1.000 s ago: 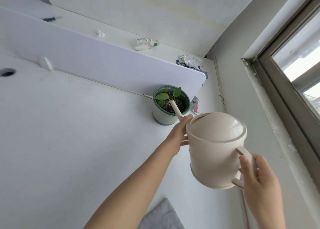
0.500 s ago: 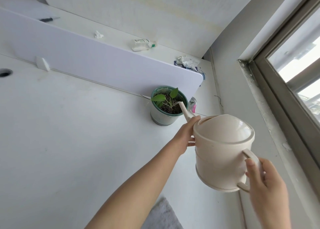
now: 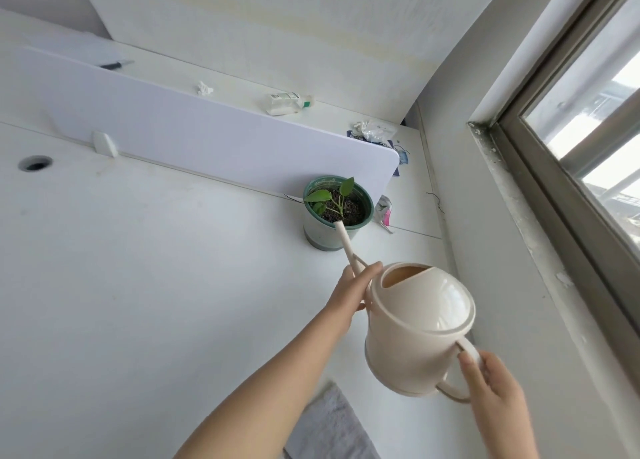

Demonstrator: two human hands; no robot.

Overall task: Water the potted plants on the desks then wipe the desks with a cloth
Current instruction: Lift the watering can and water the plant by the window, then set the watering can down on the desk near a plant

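Observation:
A cream watering can [image 3: 415, 334] is held over the white desk [image 3: 138, 285]. My right hand [image 3: 491, 386] grips its handle at the lower right. My left hand [image 3: 353, 292] holds the base of the thin spout, whose tip reaches over the near rim of a green pot [image 3: 323, 231]. The pot holds dark soil and a small green plant [image 3: 332, 195] and stands against the divider. A grey cloth [image 3: 329, 427] lies on the desk at the bottom edge, under my left forearm.
A pale divider panel [image 3: 207, 139] runs across the desk. Behind it lie a crumpled tissue [image 3: 204, 88], a small bottle [image 3: 287, 102] and plastic wrappers [image 3: 375, 131]. A cable hole [image 3: 34, 163] is at left. A wall and window frame [image 3: 540, 195] close in the right side.
The can has dropped lower and tilted back, so its top opening shows. The spout tip has moved from the soil's middle to the pot's near rim.

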